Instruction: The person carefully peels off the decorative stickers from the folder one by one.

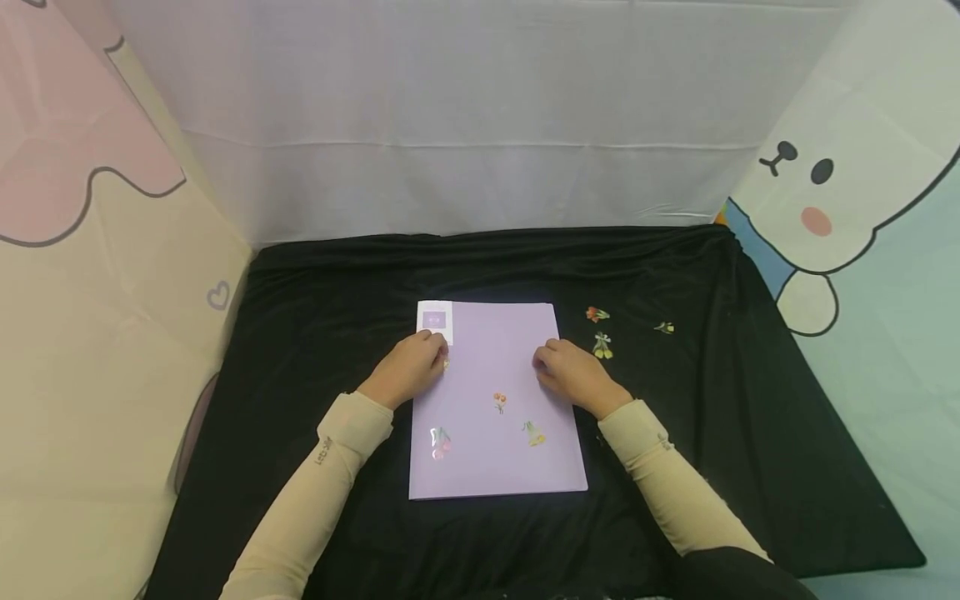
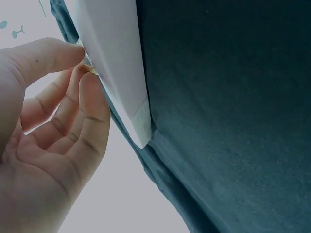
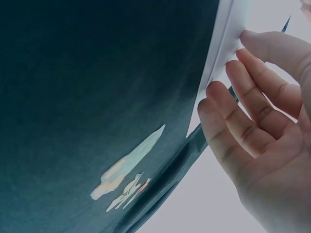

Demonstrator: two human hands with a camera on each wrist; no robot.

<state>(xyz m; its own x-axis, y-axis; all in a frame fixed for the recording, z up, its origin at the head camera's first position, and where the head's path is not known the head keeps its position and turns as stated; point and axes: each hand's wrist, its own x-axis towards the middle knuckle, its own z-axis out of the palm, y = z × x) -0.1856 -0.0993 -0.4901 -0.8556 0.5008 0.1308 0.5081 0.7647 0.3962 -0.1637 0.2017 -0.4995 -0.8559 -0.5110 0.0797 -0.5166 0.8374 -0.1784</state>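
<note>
A lilac folder [image 1: 495, 350] lies flat on the black cloth, a white label [image 1: 434, 315] at its upper left corner. Over its left side, my left hand [image 1: 408, 367] pinches a small yellow flower sticker [image 1: 446, 364] between thumb and fingers, mostly hidden by them. At the right edge, my right hand [image 1: 576, 375] touches the folder with relaxed fingertips, palm free in the right wrist view. Lower on the folder sit a pink flower sticker [image 1: 440, 443], an orange flower sticker [image 1: 499, 403] and a yellow flower sticker [image 1: 534, 433].
Right of the folder, a red flower sticker [image 1: 597, 314], a white-and-yellow flower sticker [image 1: 602, 346] and another small yellow one [image 1: 664, 328] lie on the black cloth [image 1: 712, 467]. A white curtain [image 1: 480, 183] hangs behind, with printed cartoon fabric at both sides.
</note>
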